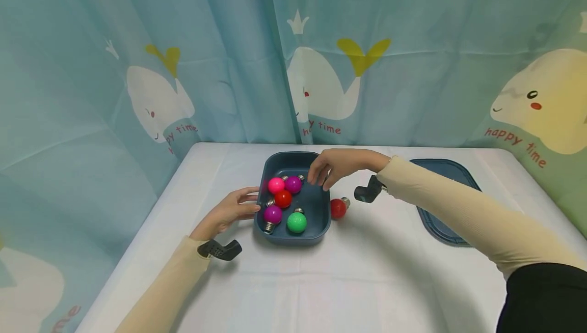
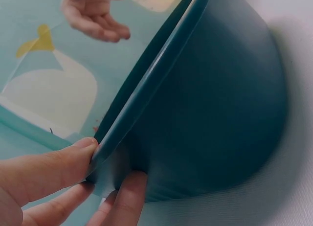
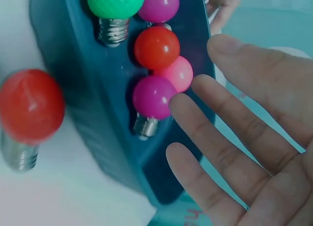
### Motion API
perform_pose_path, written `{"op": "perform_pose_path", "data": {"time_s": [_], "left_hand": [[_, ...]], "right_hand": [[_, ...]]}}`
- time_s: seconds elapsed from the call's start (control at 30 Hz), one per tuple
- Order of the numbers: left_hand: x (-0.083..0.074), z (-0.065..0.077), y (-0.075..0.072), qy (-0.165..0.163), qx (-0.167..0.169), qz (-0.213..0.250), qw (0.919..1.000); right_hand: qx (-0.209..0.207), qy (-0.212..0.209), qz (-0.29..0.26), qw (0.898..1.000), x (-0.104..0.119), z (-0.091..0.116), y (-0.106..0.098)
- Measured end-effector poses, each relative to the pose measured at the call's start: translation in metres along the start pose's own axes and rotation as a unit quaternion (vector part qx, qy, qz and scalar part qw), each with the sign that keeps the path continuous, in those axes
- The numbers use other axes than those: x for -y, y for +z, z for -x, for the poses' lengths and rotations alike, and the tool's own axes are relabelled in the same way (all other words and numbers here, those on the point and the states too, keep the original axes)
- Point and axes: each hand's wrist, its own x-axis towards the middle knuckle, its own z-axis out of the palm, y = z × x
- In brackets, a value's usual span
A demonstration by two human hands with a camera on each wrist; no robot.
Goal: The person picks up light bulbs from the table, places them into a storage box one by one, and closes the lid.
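A dark blue plastic bin point(image 1: 319, 211) stands on the table with several round light bulbs inside. Among them are a green bulb point(image 1: 296, 222), a pink bulb point(image 1: 276, 185), a red bulb point(image 1: 283, 199) and two purple bulbs, one purple bulb point(image 3: 154, 97) nearest the right fingers. My left hand point(image 1: 231, 211) holds the bin's left side, thumb at the rim and fingers against the outer wall. Over the bin's right rim hovers my right hand point(image 1: 340, 164), fingers spread and holding nothing. Another red bulb point(image 1: 338, 208) lies outside, beside the bin's right wall.
On the table's right lies a dark blue lid point(image 1: 445, 228), partly hidden under my right forearm. A white cloth point(image 1: 293, 292) covers the table. Behind it hangs a blue-green curtain point(image 1: 238, 93) printed with whales.
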Motion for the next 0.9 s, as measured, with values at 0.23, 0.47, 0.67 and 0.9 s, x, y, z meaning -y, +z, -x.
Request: {"op": "perform_pose_path", "data": {"time_s": [0.23,0.47,0.67,0.9], "left_hand": [[0.000,0.000,0.000,-0.001,-0.003,-0.001,1.0000],[0.002,0.000,0.000,-0.003,-0.001,0.000,1.0000],[0.001,0.000,-0.001,-0.004,-0.007,0.001,1.0000],[0.002,-0.001,0.000,-0.007,-0.009,0.001,0.9999]], "right_hand": [[-0.020,0.021,-0.013,0.999,-0.014,0.028,-0.001],[-0.046,0.034,-0.025,0.998,-0.040,0.048,0.009],[-0.075,0.022,-0.052,0.996,-0.064,0.056,0.023],[-0.121,-0.016,-0.060,0.991,-0.084,0.057,0.042]]}}
